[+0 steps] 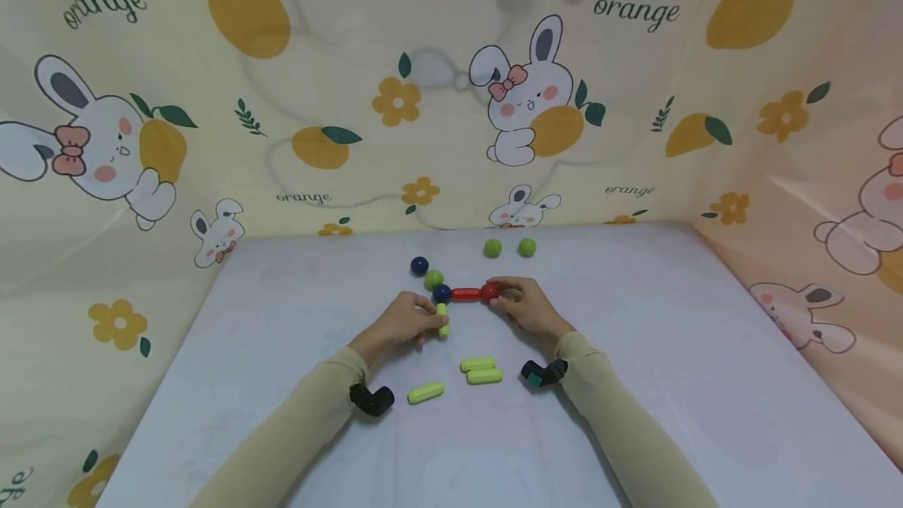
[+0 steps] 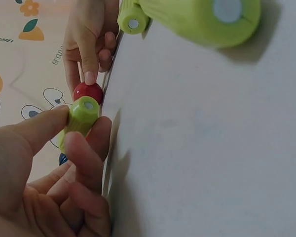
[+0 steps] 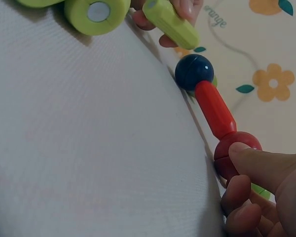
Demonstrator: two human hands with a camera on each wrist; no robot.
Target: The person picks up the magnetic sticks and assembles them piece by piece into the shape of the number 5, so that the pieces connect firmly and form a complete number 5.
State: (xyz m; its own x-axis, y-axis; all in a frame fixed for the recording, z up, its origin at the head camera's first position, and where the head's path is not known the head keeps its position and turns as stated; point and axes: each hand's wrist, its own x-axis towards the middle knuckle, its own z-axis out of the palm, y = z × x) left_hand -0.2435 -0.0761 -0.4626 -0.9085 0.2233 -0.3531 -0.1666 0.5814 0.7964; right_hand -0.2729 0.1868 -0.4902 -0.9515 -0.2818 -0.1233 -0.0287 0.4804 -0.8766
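My left hand pinches a yellow-green magnetic rod between thumb and fingers. A pale magnet disc shows on the rod's end in the left wrist view. My right hand pinches a red ball with thumb and fingertips. From that ball a red rod runs to a dark blue ball, and the three are joined in a line. The yellow-green rod's far end is close to this blue ball, with a small gap in the right wrist view. Behind the blue ball sits a green ball; whether they touch I cannot tell.
Three yellow-green rods lie nearer the front: one alone, two side by side. Another dark blue ball stands farther back. Two green balls, one left and one right, rest near the white table's back edge.
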